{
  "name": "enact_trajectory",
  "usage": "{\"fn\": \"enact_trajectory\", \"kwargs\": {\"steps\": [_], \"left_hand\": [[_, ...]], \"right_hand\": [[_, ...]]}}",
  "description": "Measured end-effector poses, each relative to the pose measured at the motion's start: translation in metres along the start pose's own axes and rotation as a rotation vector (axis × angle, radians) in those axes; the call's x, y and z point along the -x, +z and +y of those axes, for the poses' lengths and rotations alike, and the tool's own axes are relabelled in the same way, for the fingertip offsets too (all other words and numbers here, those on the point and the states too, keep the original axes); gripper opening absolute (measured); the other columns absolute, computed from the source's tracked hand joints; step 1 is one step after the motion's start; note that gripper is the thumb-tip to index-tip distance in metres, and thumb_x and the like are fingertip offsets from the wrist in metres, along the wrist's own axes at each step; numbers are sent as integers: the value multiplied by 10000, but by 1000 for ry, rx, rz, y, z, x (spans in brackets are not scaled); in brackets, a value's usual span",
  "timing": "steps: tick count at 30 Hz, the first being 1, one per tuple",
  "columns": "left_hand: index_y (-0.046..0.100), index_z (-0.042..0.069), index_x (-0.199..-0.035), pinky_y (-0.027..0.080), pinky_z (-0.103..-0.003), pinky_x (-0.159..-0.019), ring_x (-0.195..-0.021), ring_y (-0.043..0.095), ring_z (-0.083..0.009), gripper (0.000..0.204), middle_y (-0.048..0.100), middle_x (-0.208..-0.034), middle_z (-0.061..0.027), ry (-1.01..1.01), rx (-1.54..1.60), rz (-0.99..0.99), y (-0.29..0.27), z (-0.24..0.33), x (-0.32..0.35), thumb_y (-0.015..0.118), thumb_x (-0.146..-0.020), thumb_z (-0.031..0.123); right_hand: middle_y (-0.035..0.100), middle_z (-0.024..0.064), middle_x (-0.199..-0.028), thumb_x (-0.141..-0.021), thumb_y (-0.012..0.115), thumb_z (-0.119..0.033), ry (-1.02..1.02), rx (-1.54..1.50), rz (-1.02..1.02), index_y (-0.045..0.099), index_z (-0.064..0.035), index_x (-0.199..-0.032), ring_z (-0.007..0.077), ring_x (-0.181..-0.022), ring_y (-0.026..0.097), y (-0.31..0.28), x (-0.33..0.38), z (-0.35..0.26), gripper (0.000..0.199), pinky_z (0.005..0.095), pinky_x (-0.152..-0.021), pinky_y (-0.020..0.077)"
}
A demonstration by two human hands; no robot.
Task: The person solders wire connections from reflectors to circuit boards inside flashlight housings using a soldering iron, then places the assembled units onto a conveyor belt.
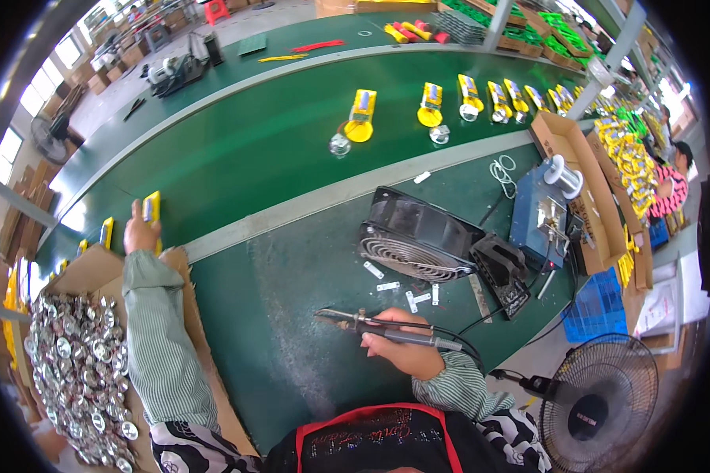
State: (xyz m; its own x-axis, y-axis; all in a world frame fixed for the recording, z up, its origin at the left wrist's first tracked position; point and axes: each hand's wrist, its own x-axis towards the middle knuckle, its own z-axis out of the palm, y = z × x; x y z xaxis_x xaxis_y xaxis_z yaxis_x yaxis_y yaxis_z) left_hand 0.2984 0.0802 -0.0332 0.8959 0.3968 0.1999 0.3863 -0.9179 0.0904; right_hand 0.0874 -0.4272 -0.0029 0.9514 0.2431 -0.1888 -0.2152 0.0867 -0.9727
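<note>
At the left, my left hand (140,234) reaches over the green belt. Its fingers are closed about a yellow plastic housing (151,206), partly hidden by the hand. My right hand (406,344) grips a soldering iron (398,336) with a thin solder feed tube, its tip pointing left above the green bench (292,260). Several small white strips (388,286) lie on the bench beyond the right hand. Behind them stands a black fan (418,236) with a wire grille, next to a black iron stand (501,272).
Yellow housings with round silvery parts (359,118) line the belt (276,150). A cardboard box of shiny silver parts (87,370) sits at left. On the right are a blue soldering unit (538,217), a solder spool (564,176), a blue crate (596,307) and a standing fan (599,402).
</note>
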Motion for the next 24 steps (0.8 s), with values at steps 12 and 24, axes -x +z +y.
{"fn": "enact_trajectory", "kwargs": {"steps": [12, 24], "left_hand": [[450, 103, -1277, 486, -430, -716, -868, 577, -339, 574, 559, -927, -172, 221, 321, -259, -100, 108, 297, 653, -755, 226], [641, 37, -877, 485, -434, -717, -818, 606, -328, 198, 629, -829, -160, -161, 133, 319, -104, -70, 224, 606, -781, 206]], "right_hand": [[644, 158, -775, -816, 609, 11, -33, 0, 30, 525, 47, -953, 164, -617, 630, 17, 14, -9, 165, 260, -576, 540], [637, 159, -776, -819, 601, 3, -43, 30, -20, 504, 45, -965, 161, -611, 619, 36, 27, -14, 179, 258, -578, 527]]}}
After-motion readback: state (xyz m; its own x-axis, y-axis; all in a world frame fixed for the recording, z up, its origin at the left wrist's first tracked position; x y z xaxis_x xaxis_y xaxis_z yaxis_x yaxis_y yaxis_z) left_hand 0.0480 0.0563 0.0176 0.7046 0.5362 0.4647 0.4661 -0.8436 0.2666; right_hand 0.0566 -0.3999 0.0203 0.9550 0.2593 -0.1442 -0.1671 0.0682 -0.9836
